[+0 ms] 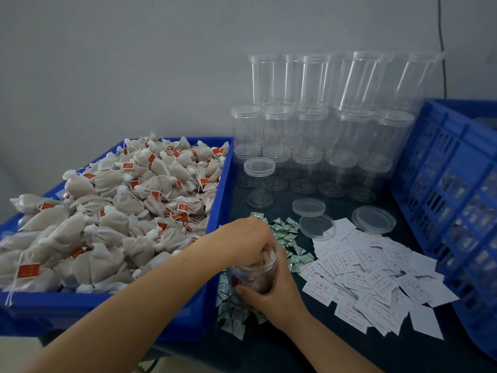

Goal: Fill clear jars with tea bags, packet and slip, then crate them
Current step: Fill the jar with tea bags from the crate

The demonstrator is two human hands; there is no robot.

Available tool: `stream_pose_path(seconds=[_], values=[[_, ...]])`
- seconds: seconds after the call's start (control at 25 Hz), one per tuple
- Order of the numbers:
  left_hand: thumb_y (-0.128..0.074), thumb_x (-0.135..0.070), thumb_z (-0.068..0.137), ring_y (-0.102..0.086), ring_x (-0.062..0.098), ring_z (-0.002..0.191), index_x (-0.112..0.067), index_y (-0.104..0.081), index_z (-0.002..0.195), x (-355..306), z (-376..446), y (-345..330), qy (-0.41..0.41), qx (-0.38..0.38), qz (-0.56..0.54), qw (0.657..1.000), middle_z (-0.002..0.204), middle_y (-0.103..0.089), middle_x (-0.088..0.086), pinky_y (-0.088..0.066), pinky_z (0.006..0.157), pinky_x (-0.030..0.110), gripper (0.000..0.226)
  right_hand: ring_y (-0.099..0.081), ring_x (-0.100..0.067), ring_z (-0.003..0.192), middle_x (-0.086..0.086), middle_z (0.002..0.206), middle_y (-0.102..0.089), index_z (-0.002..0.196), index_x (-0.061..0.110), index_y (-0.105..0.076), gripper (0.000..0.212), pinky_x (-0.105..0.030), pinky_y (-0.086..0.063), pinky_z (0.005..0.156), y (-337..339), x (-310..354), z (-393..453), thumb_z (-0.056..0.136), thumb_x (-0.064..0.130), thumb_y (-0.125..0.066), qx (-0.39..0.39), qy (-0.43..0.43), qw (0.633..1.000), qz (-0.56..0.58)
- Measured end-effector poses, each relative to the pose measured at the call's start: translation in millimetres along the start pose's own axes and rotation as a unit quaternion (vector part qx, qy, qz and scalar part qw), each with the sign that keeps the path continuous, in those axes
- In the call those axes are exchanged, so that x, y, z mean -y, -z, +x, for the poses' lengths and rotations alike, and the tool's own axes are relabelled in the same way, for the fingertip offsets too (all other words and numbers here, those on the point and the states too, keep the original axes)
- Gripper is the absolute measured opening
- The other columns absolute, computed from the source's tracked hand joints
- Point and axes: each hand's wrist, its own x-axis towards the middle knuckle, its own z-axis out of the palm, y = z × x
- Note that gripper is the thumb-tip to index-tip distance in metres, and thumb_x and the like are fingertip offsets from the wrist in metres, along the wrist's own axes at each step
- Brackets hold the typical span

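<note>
- Fingers: I see the left hand (243, 238) with its fingers curled down into the mouth of the clear jar (255, 275), seemingly pressing on the tea bags inside; whether they pinch one I cannot tell. The right hand (271, 297) grips the lower part of the same jar, thumb across the near side, fingers wrapped behind.
- Task thing: the jar stands tilted on the dark table (336, 351), just right of the blue tub (217, 265), and is already largely filled with pale bags.
- Surroundings: I note the tub heaped with tea bags (121, 211) bearing red tags; small green-and-white packets (285, 227) strewn beneath and beside the jar; a spread of white printed slips (371, 273) to the right; three loose lids (373, 219) beyond the slips.
- Obstacles: stacked empty jars (317, 125) rise against the grey wall behind, and one lidded jar stands in front of them. The blue crate (451, 184) leans in along the right edge.
- Room: the tub wall touches or nearly touches the left forearm; I find bare table only toward the near edge, in front of the slips.
</note>
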Motion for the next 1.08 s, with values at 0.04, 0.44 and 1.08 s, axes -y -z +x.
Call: stream_pose_path(seconds=[0.04,0.44,1.08], values=[[-0.046,-0.01,0.088,-0.058,0.024,0.084,-0.008,-0.068,0.095,0.1,0.9,-0.9,-0.006,0.013,-0.002,1.0,0.096,-0.067,0.009,-0.033,0.061,0.024,0.023,-0.052,-0.002,0.127,0.026,0.137,-0.05,0.139,0.06,-0.026,0.099,-0.027,-0.047,0.1,0.0,-0.3,-0.3,0.064,0.044,-0.088,0.001,0.0,1.0,0.0],[-0.046,-0.012,0.096,-0.047,0.02,0.088,-0.005,-0.063,0.115,3.3,22.2,-3.8,-0.017,0.195,0.003,0.981,0.099,-0.056,0.006,-0.036,0.079,0.027,0.027,-0.055,-0.006,0.125,0.02,0.137,-0.053,0.142,0.054,-0.026,0.101,-0.025,-0.05,0.098,-0.1,-1.1,0.3,0.064,0.041,-0.089,0.002,-0.006,1.0,-0.003],[-0.048,-0.024,0.097,-0.065,0.004,0.078,-0.019,-0.063,0.098,92.9,1.3,53.6,0.107,-0.095,-0.261,0.955,0.088,-0.066,-0.007,-0.049,0.071,0.019,0.016,-0.056,0.004,0.114,0.039,0.117,-0.045,0.128,0.074,-0.025,0.103,-0.013,-0.051,0.084,1.0,-0.7,-4.8,0.056,0.038,-0.089,0.013,-0.015,1.0,0.013]])
